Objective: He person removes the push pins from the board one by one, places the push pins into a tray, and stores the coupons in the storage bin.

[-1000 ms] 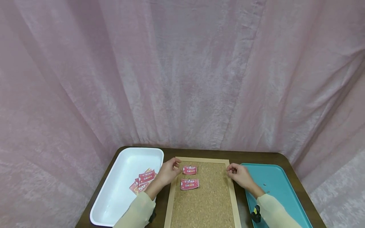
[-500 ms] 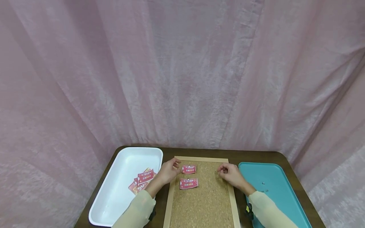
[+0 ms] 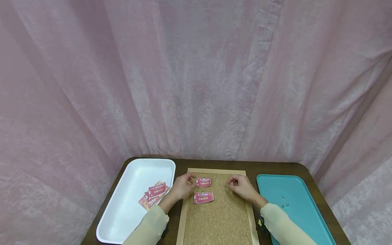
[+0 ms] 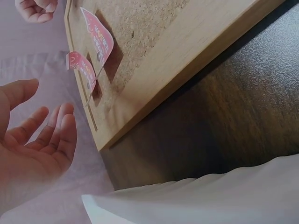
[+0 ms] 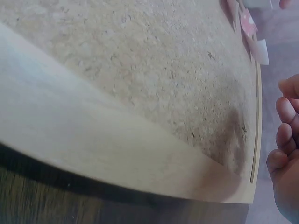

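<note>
A cork board (image 3: 222, 217) in a pale wooden frame carries two red coupons, an upper coupon (image 3: 203, 182) and a lower coupon (image 3: 203, 198), each with a small pin at its top edge. My left hand (image 3: 182, 186) hovers beside the upper coupon, thumb apart from its loosely bent fingers, holding nothing. Over the upper right of the board is my right hand (image 3: 242, 186), its fingers (image 5: 282, 135) curled in the right wrist view. Its thumb and index tips come together; I cannot tell whether something small sits between them. In the left wrist view both coupons (image 4: 100, 39) curl up off the cork.
At left, a white basin (image 3: 117, 217) contains a pile of red coupons (image 3: 156, 192). A teal tray (image 3: 303, 211) with a few tiny pins (image 3: 284, 205) stands at right. Both flank the board on a dark wooden table (image 3: 269, 167), with a pink curtain (image 3: 196, 85) behind.
My right hand has moved left from the board's right frame to above the cork. The left hand stays near the upper coupon, nearly still. Both coupons keep their places on the board.
</note>
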`<state>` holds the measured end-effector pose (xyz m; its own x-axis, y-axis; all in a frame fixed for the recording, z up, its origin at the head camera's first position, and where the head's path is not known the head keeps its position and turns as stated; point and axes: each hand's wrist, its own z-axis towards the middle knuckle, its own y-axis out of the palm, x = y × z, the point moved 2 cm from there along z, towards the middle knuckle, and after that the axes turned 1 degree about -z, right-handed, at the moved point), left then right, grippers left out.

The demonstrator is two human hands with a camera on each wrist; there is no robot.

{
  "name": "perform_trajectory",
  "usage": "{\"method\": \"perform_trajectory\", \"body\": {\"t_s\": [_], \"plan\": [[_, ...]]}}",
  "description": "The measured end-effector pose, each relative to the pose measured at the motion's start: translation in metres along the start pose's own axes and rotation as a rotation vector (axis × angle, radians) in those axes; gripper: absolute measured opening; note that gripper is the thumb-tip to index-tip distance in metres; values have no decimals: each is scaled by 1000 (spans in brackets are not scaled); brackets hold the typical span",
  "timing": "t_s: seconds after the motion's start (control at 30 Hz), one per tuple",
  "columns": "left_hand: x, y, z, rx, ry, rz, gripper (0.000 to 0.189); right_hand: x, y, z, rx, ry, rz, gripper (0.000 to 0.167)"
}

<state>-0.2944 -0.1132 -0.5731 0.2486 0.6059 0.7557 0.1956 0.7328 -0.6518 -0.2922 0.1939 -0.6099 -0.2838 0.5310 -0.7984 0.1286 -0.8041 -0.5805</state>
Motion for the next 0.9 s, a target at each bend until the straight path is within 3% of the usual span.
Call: {"method": "perform_trajectory", "body": {"t_s": [0.47,0.6,0.9], "plan": [[3,5,-1,-30,5,-14,34,-6,8,5,-49,-47,13,9],[4,6,-1,-14,17,9,32,-10,10,6,-40,-78,10,9],[3,10,-3,-9,-41,31,33,-11,21,7,-76,-75,-1,6]]}}
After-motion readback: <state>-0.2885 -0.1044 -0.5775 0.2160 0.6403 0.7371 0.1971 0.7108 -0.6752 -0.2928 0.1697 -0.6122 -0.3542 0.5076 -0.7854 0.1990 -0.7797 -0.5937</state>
